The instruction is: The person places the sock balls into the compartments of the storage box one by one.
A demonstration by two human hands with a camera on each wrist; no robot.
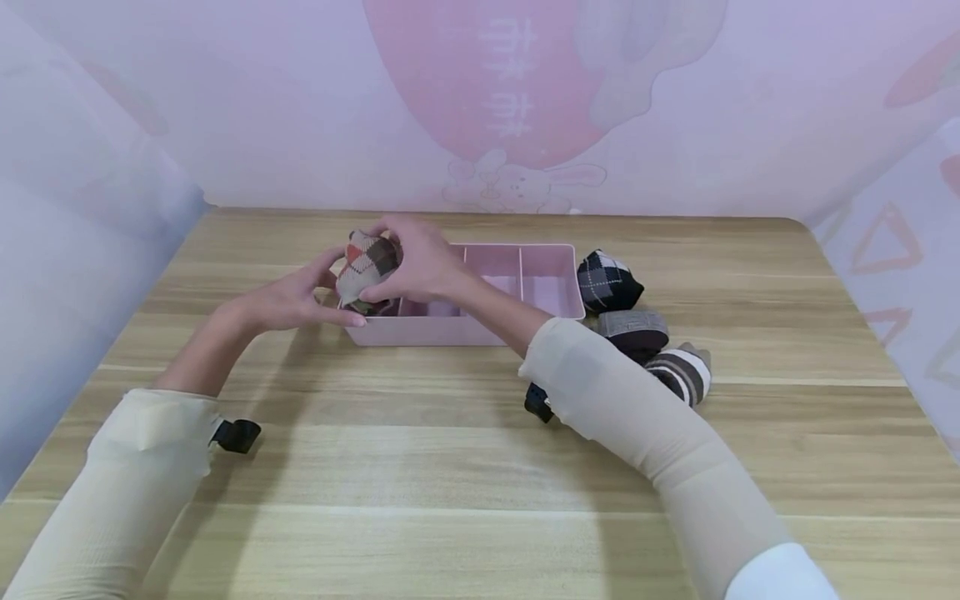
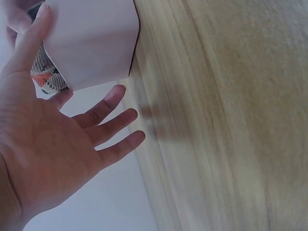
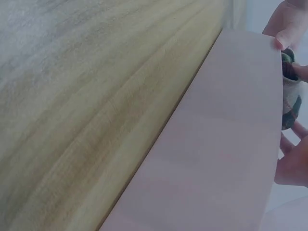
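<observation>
The right hand grips a rolled argyle sock bundle in brown, orange and cream knit, with fingers curled over its top and far side. The bundle sits above the left end compartment of a pink plastic divided organiser tray, which stands on the light wooden bench near the bench's far edge, about midway along it. The left hand is at the tray's left end, fingers straight and spread, thumb extended toward the underside of the bundle; the left wrist view shows the palm open beside the tray's outer wall, with the bundle's pattern visible past the tray corner. Whether the thumb touches the bundle cannot be told.

Three further rolled socks lie on the bench just beside the tray's right end: a black-and-white argyle sock roll, a grey-brown patterned sock roll, and a brown-and-white striped sock roll, ranged toward the near edge.
</observation>
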